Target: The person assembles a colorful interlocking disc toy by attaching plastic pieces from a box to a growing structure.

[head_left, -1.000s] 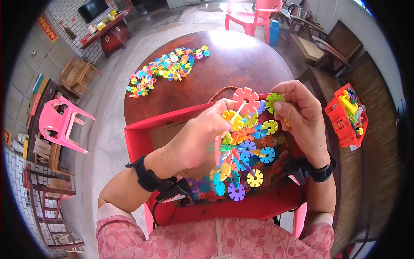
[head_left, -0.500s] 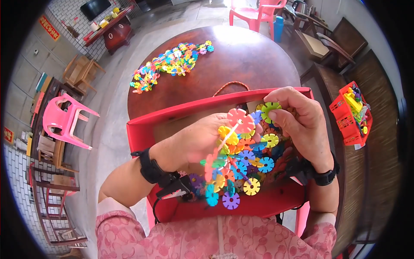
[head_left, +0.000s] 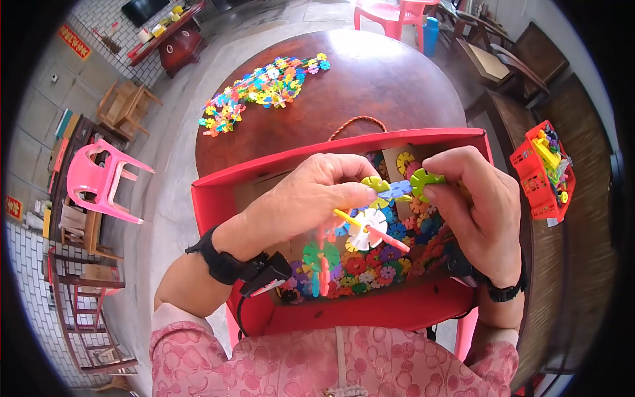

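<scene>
Over the red box (head_left: 278, 173), both my hands are closed on one string of interlocking plastic discs. My left hand (head_left: 317, 192) pinches a yellow-green notched disc (head_left: 376, 192) between thumb and fingers. A blue notched disc (head_left: 395, 191) joins it to a green notched disc (head_left: 421, 184), gripped at its edge by my right hand (head_left: 479, 212). Below my left hand hang more linked pieces, among them a white disc (head_left: 366, 229) and a dark green disc (head_left: 321, 255). Many loose coloured discs (head_left: 367, 270) lie in the box, partly hidden by my hands.
A joined cluster of colourful discs (head_left: 268, 86) lies on the far left of the round brown table (head_left: 377, 86). At the right is a red basket (head_left: 542, 172) of toys. Pink plastic chairs stand left (head_left: 99, 175) and beyond the table (head_left: 390, 16). A rope handle (head_left: 357, 120) rises behind the box.
The linked discs have turned and dropped lower on the left, showing the white disc. My left hand now pinches the yellow-green disc beside the blue one; my right hand still holds the green disc.
</scene>
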A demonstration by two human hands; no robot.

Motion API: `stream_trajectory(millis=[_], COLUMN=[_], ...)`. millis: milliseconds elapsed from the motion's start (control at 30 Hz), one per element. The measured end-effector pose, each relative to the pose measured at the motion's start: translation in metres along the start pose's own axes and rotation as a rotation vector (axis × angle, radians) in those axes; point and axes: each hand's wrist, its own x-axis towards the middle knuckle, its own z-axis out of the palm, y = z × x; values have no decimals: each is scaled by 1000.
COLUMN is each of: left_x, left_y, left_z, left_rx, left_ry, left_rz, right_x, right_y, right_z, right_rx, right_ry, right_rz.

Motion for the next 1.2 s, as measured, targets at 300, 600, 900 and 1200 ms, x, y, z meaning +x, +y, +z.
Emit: stream_trajectory(millis=[300,600,900,1200], left_x=[-2,1,-1,5], left_y=[1,2,7,-1], left_z=[3,1,8,1], left_rx=[-213,-205,-343,-72], left_ry=[-102,-93,-79,-212], left_rz=[81,-49,-164,-13], right_x=[1,0,1,2], right_y=[-3,1,1,0], right_z=[2,2,2,2], right_rx=[13,70,59,200], right_ry=[29,-32,-25,-67], right_rz=[-8,31,13,93])
